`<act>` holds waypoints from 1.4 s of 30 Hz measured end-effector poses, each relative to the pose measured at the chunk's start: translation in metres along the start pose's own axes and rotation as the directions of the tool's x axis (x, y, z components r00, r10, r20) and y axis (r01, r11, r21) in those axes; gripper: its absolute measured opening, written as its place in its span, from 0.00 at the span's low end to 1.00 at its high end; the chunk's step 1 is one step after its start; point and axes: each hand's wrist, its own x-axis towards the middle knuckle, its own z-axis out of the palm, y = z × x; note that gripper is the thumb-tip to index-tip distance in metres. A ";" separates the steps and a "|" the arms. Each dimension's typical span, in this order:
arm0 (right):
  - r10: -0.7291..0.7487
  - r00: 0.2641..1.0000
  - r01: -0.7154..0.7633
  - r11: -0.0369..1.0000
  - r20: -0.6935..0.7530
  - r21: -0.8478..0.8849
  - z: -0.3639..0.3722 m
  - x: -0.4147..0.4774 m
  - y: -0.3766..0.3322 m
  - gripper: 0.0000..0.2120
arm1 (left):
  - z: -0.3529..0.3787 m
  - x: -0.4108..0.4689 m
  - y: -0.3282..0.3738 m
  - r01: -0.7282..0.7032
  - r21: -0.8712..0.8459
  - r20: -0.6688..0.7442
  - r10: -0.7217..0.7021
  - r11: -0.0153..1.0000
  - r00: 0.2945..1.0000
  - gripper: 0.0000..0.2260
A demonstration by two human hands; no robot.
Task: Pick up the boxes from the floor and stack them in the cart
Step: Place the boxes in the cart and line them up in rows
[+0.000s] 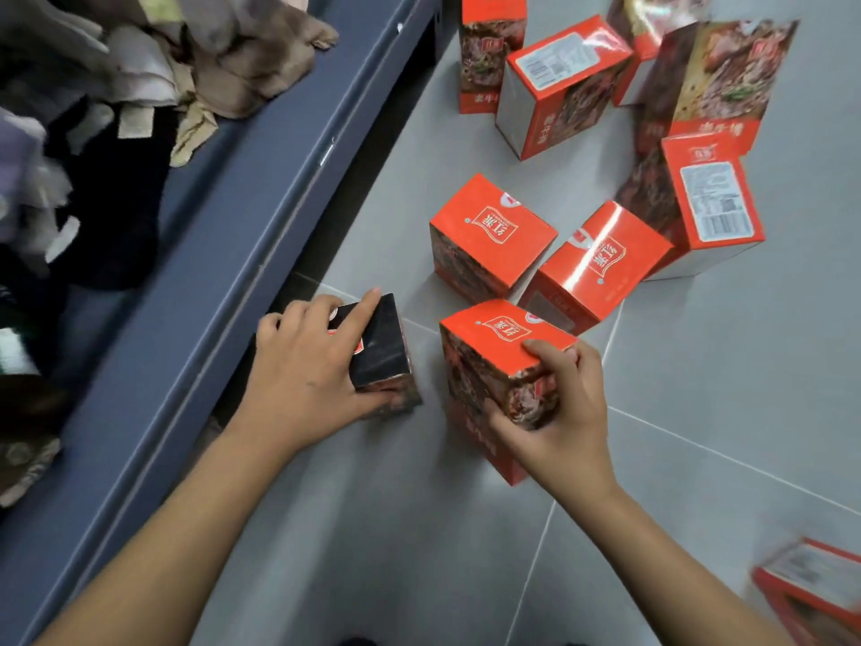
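Head camera, looking down: the left hand lies over a dark box. Its fingers are curled across the top, the forefinger stretched toward the far corner and the thumb pressed against the near side, so it has a firm grip. The right hand holds a red box at its near corner, with the fingers hooked over the orange top and the thumb laid along the printed side. Both forearms reach forward and down, the wrists bent over the boxes.

This looks like the pick-up step, with two boxes taken at once. The red box seems to stand on the floor. Whether the dark one has left the tiles I cannot tell.

The dark box sits just beside the cart, in its shadow. The next move probably calls for lifting both boxes straight up, then swinging them left over the cart's raised rim. The cart holds a heap of clothes, so a level place for stacking would have to be found or made there.

Beyond the hands, other boxes lie scattered on the floor, some upright and some tipped, several touching one another. A blurred box sits well apart at the lower right. No boxes show in the cart, so much of the job appears to lie ahead.
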 end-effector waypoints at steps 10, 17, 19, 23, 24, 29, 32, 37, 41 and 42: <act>0.225 0.961 -0.208 0.971 0.161 -0.116 -0.138 0.004 -0.204 0.31 | -0.238 -0.066 0.030 0.240 -0.097 0.219 -0.215 0.966 0.952 0.48; 0.176 0.946 -0.128 0.974 0.271 -0.186 -0.245 0.012 -0.376 0.30 | -0.411 -0.130 0.048 0.366 -0.130 0.284 -0.319 0.921 0.904 0.49; 0.157 0.941 -0.104 0.977 0.300 -0.186 -0.269 0.011 -0.414 0.31 | -0.449 -0.151 0.051 0.377 -0.134 0.287 -0.328 0.917 0.900 0.50; 0.140 0.933 -0.087 0.982 0.332 -0.168 -0.303 0.000 -0.471 0.32 | -0.514 -0.190 0.066 0.407 -0.083 0.320 -0.363 0.910 0.875 0.50; 0.144 0.932 -0.094 0.982 0.332 -0.163 -0.309 -0.004 -0.482 0.33 | -0.527 -0.199 0.071 0.405 -0.060 0.326 -0.365 0.913 0.872 0.51; 0.122 0.902 -0.077 0.989 0.414 -0.123 -0.332 -0.032 -0.518 0.33 | -0.564 -0.242 0.091 0.429 -0.008 0.336 -0.402 0.903 0.852 0.51; 0.056 0.863 -0.015 0.996 0.502 -0.086 -0.341 -0.045 -0.534 0.33 | -0.575 -0.272 0.103 0.495 -0.019 0.323 -0.463 0.869 0.825 0.50; -0.090 0.746 0.133 0.991 0.660 -0.016 -0.342 -0.062 -0.562 0.30 | -0.584 -0.340 0.122 0.660 -0.066 0.271 -0.623 0.749 0.734 0.49; -0.210 0.581 0.297 0.954 0.786 0.035 -0.323 -0.081 -0.597 0.31 | -0.589 -0.413 0.132 0.810 -0.129 0.254 -0.771 0.571 0.584 0.50; -0.237 0.535 0.332 0.942 0.811 0.057 -0.317 -0.088 -0.608 0.31 | -0.591 -0.434 0.133 0.839 -0.138 0.238 -0.804 0.526 0.544 0.50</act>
